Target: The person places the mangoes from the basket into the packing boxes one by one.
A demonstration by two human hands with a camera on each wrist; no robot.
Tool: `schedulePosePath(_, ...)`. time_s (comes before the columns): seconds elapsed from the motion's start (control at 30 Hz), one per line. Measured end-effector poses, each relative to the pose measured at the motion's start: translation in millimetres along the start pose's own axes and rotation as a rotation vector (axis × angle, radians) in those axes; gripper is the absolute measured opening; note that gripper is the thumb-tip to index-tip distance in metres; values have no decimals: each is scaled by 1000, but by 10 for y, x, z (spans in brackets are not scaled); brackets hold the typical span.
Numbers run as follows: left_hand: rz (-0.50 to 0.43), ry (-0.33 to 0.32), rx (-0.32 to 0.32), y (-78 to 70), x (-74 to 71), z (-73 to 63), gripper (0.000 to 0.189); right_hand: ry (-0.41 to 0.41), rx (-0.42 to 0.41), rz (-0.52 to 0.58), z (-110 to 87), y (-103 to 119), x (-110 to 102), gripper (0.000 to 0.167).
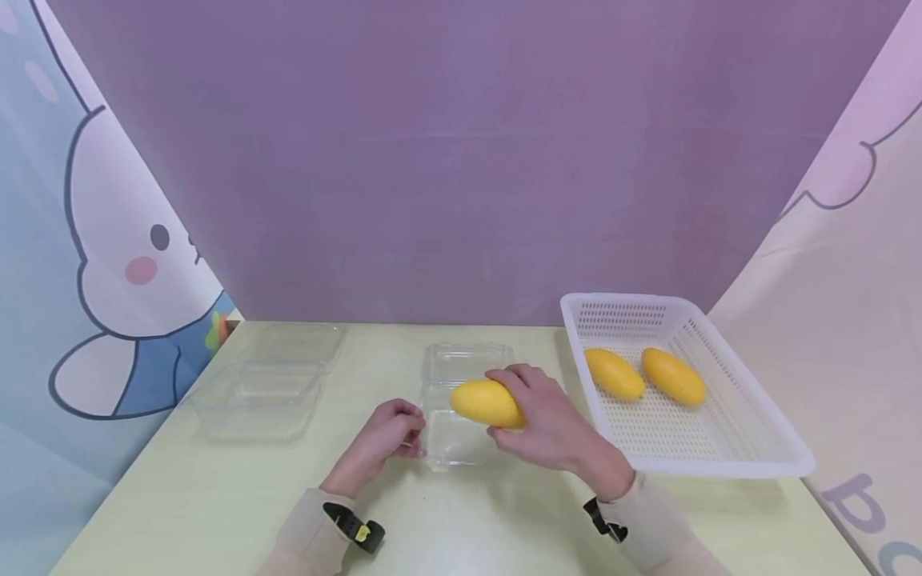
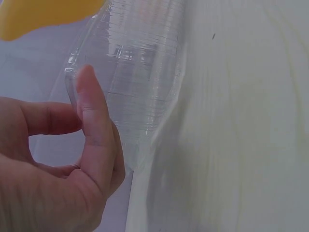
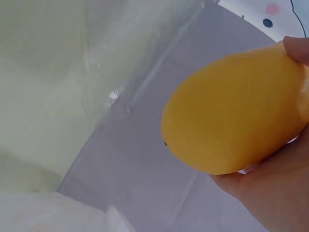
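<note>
My right hand (image 1: pixel 546 422) grips a yellow mango (image 1: pixel 487 402) above an opened clear plastic clamshell box (image 1: pixel 461 442). In the right wrist view the mango (image 3: pixel 231 113) is large, its blunt end pointing away from the palm. At the box's left side, my left hand (image 1: pixel 391 436) pinches the rim between thumb and finger. The left wrist view shows the box's ribbed clear wall (image 2: pixel 140 72) beyond the fingertips, with part of the mango (image 2: pixel 43 17) over it.
On the right stands a white perforated basket (image 1: pixel 727 468) with two more mangoes (image 1: pixel 615 374) inside. More opened clear boxes (image 1: pixel 259 400) sit at the left of the pale table (image 1: pixel 180 500). A purple panel (image 1: pixel 461 176) rises behind the table.
</note>
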State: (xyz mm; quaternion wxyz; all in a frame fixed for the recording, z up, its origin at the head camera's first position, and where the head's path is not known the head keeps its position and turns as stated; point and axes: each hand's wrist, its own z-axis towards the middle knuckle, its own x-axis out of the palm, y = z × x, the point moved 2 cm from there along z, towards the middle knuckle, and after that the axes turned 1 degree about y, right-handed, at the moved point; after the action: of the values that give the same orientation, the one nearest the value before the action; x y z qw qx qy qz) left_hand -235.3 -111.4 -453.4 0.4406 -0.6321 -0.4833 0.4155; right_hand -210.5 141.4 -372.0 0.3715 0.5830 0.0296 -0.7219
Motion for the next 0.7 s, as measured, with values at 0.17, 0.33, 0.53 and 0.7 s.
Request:
schedulePosePath(0.17, 0, 3, -1, -7, 6, 7, 26, -6, -46, 16, 33, 4, 120, 68)
schedulePosePath(0.33, 9, 8, 3, 17, 0, 38, 26, 15, -65, 18, 68, 6, 212, 67)
schedulePosePath(0.53, 23, 12, 2, 56, -6, 65, 26, 64, -77, -4, 107, 2, 305, 65)
schedulePosePath(0.7, 27, 15, 7, 56, -1, 59, 26, 133, -69, -17, 139, -7, 389, 64)
